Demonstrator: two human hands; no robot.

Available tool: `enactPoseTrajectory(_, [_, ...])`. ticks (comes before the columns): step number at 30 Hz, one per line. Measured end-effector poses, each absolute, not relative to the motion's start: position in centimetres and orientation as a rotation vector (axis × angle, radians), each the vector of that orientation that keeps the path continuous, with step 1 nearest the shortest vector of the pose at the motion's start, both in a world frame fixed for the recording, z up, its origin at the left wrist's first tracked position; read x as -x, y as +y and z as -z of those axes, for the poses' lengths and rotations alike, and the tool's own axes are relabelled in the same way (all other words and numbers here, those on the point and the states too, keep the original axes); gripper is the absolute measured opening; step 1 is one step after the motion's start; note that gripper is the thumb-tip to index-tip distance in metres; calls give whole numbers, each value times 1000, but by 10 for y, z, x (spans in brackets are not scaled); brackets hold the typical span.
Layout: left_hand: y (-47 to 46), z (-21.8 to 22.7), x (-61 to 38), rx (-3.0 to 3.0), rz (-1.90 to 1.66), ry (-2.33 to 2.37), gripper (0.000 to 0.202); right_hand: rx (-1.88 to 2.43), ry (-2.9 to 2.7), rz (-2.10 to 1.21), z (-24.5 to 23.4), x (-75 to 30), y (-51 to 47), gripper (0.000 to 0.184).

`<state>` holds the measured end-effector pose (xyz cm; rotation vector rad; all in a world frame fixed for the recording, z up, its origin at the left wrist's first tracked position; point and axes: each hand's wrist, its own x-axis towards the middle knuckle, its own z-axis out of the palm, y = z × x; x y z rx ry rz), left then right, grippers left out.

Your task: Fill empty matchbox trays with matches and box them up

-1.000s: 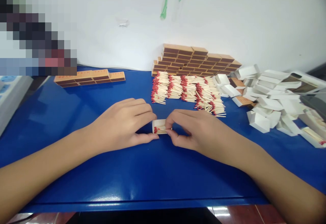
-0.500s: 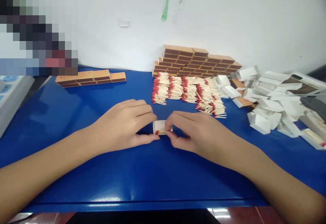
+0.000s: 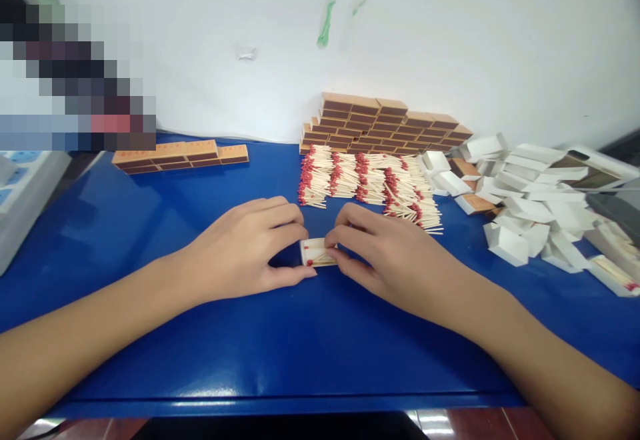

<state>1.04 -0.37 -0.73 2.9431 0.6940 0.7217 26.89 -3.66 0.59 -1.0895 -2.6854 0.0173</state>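
Note:
A small white matchbox tray point(image 3: 316, 248) lies on the blue table in front of me, a few red-headed matches point(image 3: 320, 259) inside it. My left hand point(image 3: 260, 243) holds the tray's left end between thumb and fingers. At the right end, my right hand point(image 3: 370, 243) has its thumb and fingertips pinched together at the match ends, covering that part of the tray. Just beyond my hands lies a big spread of loose matches point(image 3: 370, 183), sorted roughly into several piles.
Closed matchboxes are stacked like bricks point(image 3: 380, 123) against the white wall. A lower row of matchboxes point(image 3: 180, 155) stands back left. White trays point(image 3: 535, 193) are heaped at the right, near a phone-like object point(image 3: 595, 167). A white power strip point(image 3: 30, 200) sits at the left edge.
My right fingers have shifted slightly in the tray, and its matches now lie differently, with another red head showing near the back left corner. My left hand stays at the tray.

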Motion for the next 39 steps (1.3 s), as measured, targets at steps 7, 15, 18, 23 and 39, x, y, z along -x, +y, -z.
enactPoseTrajectory(7, [-5, 6, -10, -2979, -727, 677, 31, 1152, -2681, -121, -4, -266, -36, 15])
enactPoseTrajectory(15, [-4, 7, -13, -3007, -696, 680, 32, 1258, -2653, -148, -7, -260, -34, 9])
enactPoseTrajectory(18, [-4, 7, -14, -3008, -680, 685, 33, 1301, -2676, -137, -11, -256, -32, 10])
enactPoseTrajectory(23, [-5, 7, -13, -3015, -645, 697, 34, 1344, -2724, -218, -18, -252, -27, 12])
enactPoseTrajectory(39, [-3, 13, -11, -2958, -580, 718, 35, 1195, -2689, -467, -14, -253, -24, 15])
